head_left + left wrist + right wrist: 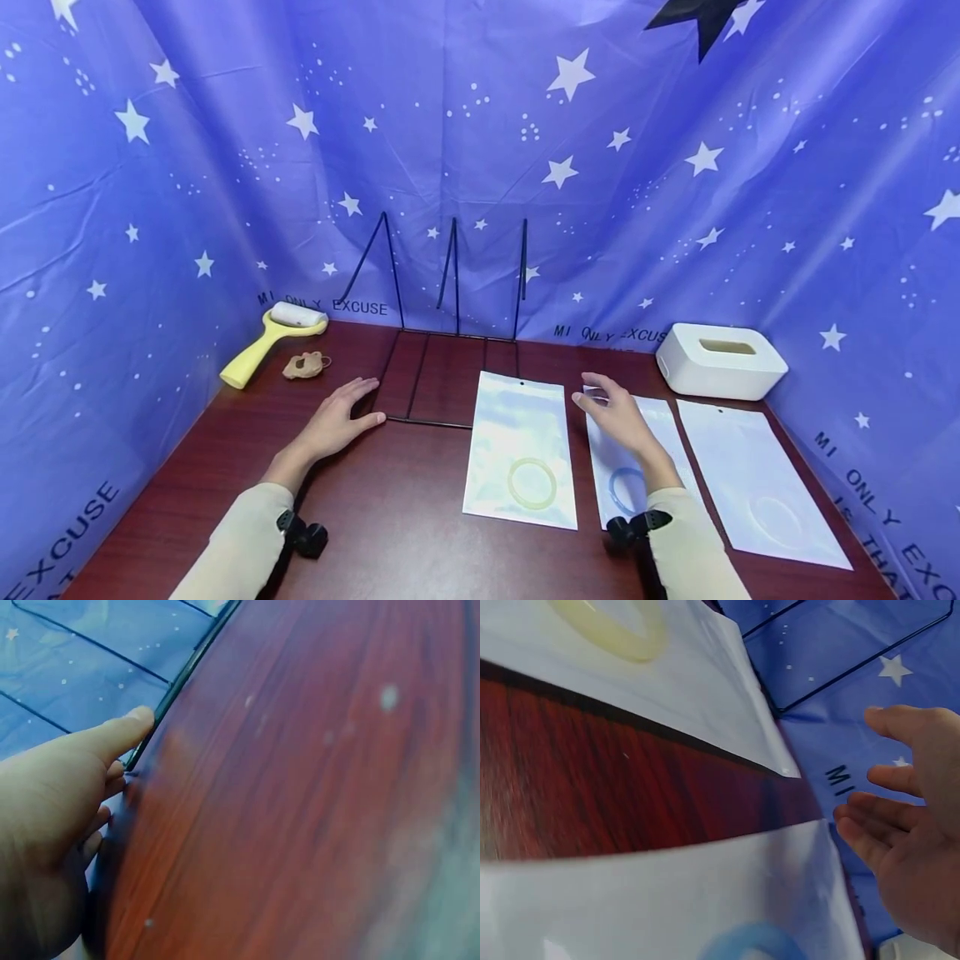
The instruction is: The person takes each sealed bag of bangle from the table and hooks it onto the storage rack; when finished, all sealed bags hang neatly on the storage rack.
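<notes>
My left hand (pixel 339 417) lies flat on the dark wood table (pixel 390 500), fingers straight, its thumb (pixel 124 729) against the front wire of a black wire rack (pixel 450 367). My right hand (pixel 617 410) hovers open, fingers spread, above the top of the middle clear pouch (pixel 660 433), which holds a blue ring (pixel 627 490). To its left lies a pouch (pixel 521 446) with a yellow ring (pixel 532 482); to its right lies a third pouch (pixel 757 479) with a pale ring. In the right wrist view the open palm (pixel 919 847) holds nothing.
A yellow lint roller (pixel 270 337) and a small tan object (pixel 306 365) lie at the back left. A white tissue box (pixel 718 360) stands at the back right. Blue star-printed cloth (pixel 480 150) walls in the table on three sides.
</notes>
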### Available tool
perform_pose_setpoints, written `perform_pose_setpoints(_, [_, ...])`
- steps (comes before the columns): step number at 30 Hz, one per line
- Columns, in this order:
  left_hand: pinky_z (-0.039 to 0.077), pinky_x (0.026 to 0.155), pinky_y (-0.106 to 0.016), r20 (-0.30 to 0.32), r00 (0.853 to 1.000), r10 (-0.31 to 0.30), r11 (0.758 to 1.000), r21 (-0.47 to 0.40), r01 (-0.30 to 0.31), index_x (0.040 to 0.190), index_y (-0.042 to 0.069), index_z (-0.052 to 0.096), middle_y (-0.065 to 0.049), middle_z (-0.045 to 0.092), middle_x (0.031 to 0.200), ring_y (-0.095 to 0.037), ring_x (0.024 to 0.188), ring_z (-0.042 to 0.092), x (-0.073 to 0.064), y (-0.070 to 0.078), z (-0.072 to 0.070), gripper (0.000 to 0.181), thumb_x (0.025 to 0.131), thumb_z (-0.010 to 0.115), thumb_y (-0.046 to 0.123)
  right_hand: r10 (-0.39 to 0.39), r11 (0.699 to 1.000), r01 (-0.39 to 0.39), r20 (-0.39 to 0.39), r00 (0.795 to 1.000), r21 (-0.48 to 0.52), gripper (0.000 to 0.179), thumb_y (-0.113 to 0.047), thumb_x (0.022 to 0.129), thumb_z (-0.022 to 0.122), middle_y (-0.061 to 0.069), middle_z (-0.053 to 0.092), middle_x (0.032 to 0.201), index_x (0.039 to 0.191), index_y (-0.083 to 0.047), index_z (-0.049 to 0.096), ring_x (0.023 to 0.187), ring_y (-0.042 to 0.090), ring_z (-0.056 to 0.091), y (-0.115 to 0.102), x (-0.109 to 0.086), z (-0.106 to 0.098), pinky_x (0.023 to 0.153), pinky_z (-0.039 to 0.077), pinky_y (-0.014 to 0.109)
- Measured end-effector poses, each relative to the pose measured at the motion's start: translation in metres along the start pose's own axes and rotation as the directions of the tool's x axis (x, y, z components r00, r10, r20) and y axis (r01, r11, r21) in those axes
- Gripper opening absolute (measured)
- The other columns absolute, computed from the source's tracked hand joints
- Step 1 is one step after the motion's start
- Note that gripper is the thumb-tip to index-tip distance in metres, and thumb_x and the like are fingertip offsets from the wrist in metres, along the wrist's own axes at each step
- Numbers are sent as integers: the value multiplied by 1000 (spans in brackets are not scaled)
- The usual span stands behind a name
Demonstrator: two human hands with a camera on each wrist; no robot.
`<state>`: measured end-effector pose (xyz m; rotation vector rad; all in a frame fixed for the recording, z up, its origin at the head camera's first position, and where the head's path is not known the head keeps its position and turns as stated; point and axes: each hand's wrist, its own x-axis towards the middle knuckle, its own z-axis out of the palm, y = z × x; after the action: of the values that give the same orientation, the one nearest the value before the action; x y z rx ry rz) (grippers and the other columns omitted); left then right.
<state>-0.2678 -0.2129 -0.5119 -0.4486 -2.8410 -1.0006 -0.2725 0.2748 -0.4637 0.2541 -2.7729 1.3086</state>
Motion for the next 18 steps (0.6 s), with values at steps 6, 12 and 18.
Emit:
perform_pose_setpoints(6, [32,118,-70,-44,999,6,999,31,-5,150,5,53,-19,51,156,-43,151,38,0,2,4,63,97,72,34,51,999,-52,-54,997,-12,54,-23,98,70,28,65,132,142,5,56,120,40,65,6,10,16,97,57,45])
perform_pose_setpoints(12, [32,117,-70,-44,999,-11,998,62,13,152,8,52,-16,51,158,-40,152,37,-2,1,7,65,97,71,36,117,991,-122,-82,990,-58,53,-23,93,75,24,66,123,136,5,63,109,32,65,16,16,29,89,54,35])
perform_pose_setpoints(18, [32,117,-70,-53,999,-13,998,66,17,152,8,52,-15,51,158,-40,152,37,-5,1,7,64,97,71,36,150,986,-155,-74,986,-66,60,-25,91,79,24,58,132,140,4,60,118,36,60,16,19,38,102,51,49])
